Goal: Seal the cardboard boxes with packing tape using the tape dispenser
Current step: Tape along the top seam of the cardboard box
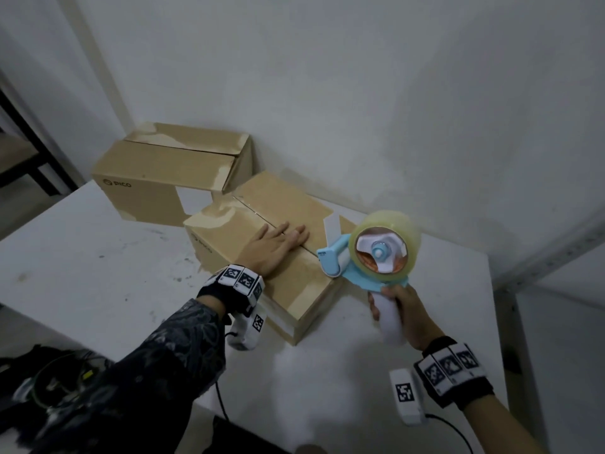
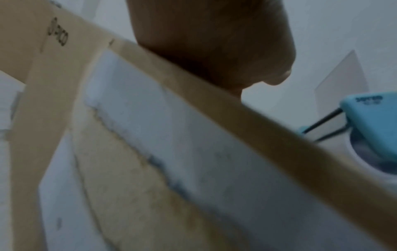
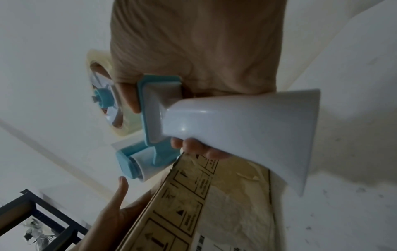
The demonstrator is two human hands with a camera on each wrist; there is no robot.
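1. All three views are dim and grey, with flat, soft light and no glare.
2. The head view bends straight lines toward its edges; its lower corners go dark and smeared.
3. The left wrist view is heavily blurred throughout.
4. Below the right hand [image 1: 404,317], a soft shadow falls on the bench [image 1: 98,257].

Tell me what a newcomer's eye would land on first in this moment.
First, the blue-and-white tape dispenser with its clear roll, held by its handle in the right hand just off the near box's right end. Next, the left hand lying flat across that box's top seam. A second box sits behind, in the corner against the wall.
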